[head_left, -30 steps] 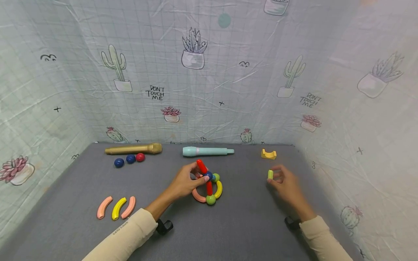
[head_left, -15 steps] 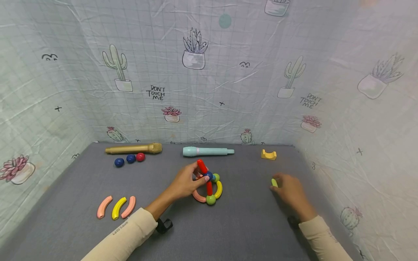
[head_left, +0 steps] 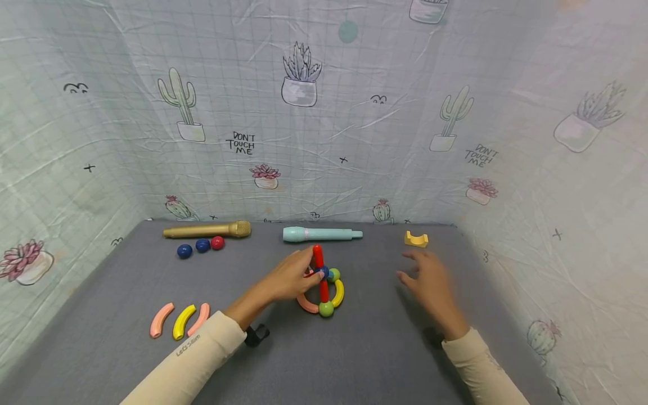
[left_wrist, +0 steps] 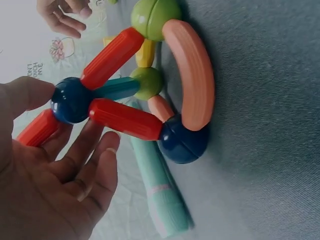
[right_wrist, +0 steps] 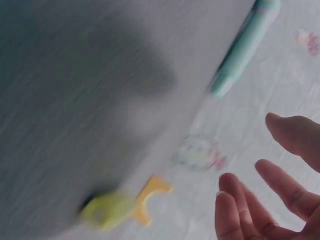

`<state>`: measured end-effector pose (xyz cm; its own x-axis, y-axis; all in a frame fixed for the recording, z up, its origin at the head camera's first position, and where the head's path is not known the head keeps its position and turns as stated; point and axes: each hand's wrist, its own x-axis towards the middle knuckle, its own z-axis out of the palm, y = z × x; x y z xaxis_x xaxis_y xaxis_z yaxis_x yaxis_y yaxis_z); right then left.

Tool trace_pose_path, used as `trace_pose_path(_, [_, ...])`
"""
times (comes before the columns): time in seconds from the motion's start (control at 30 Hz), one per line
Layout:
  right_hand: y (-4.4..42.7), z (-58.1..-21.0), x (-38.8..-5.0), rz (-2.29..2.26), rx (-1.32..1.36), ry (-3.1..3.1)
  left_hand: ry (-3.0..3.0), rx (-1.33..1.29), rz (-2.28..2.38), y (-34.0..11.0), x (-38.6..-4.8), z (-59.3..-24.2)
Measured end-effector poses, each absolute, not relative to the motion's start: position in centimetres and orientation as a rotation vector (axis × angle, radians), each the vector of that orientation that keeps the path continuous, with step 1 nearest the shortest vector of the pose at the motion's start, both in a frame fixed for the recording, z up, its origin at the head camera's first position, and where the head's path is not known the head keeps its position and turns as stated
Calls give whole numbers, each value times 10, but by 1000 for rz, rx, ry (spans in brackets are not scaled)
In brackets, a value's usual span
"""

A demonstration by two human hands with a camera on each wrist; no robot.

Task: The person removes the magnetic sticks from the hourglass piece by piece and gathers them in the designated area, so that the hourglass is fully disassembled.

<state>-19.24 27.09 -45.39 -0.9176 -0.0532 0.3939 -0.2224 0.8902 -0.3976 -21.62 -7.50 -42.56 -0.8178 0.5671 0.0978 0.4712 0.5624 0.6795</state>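
Observation:
My left hand (head_left: 291, 277) pinches the blue ball (left_wrist: 73, 100) at the top of a magnetic ball-and-stick structure (head_left: 325, 291), thumb on one side, fingers on the other. Red sticks (left_wrist: 113, 58) and a teal stick (left_wrist: 118, 88) run from that ball to a base ring of green balls (left_wrist: 156, 19), a blue ball (left_wrist: 183, 139) and curved pieces (left_wrist: 191, 75). Another red stick (head_left: 318, 256) points up from the top ball. To the right, my right hand (head_left: 430, 284) hovers with fingers apart, holding nothing. A blurred yellow-green stick (right_wrist: 109, 210) lies on the table in the right wrist view.
Three curved sticks (head_left: 183, 322) lie at the left. Behind them are two blue balls (head_left: 202, 245), a red ball (head_left: 217, 243) and a gold microphone (head_left: 207, 230). A mint microphone (head_left: 323, 234) and a yellow arch block (head_left: 416, 239) line the back, before a printed cloth (head_left: 324, 129).
My right hand has let go of the yellow-green stick and moved left, its fingers spreading. The top red stick now stands more upright; my left hand keeps its hold on the structure.

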Motion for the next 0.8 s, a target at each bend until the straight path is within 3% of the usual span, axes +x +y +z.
trace_pose_path(0.27, [216, -439, -200, 900, 397, -2562, 2671, 929, 1025, -77, -214, -423])
trace_pose_path(0.53, [161, -418, -208, 1254, 612, -2566, 2676, 801, 1196, -79, -213, -433])
trace_pose_path(0.8, [129, -415, -215, 1314, 781, -2586, 2665, 708, 1335, -81, -212, -439])
